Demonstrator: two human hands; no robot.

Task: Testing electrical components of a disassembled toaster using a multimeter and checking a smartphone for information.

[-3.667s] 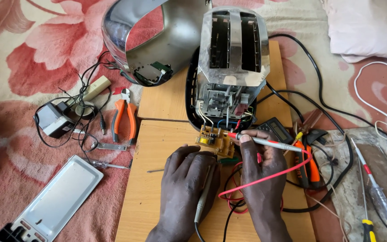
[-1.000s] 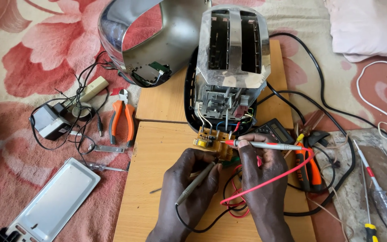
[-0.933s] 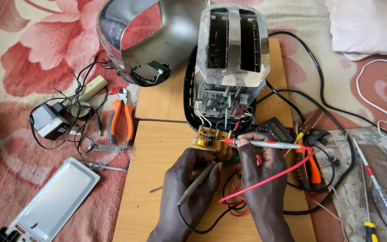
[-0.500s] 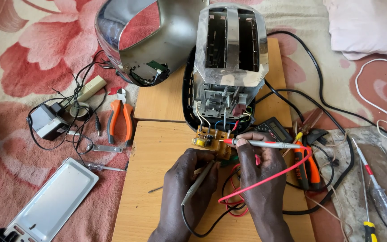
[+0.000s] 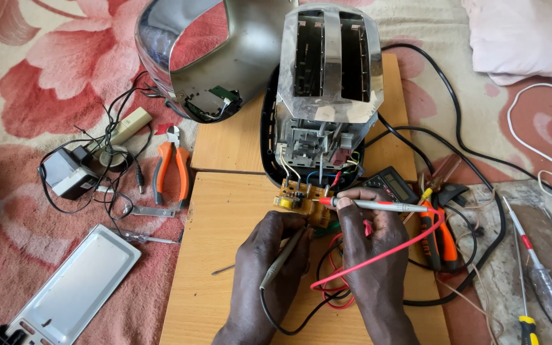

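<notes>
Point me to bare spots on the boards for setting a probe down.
Free: light wooden board left of the left hand, up to the orange-handled pliers; upper board between chrome shell and bare metal toaster frame. Crowded: right of right hand, red lead, black cables.

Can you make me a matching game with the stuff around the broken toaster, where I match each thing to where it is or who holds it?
Things:
1. red probe
2. grey probe
3. orange pliers
4. shiny toaster shell

Places:
A. lying on the flowered cloth, left of the wooden boards
B. in the right hand
C. tipped over behind the toaster's left side
D. in the left hand

Pairs: 1-B, 2-D, 3-A, 4-C
</notes>
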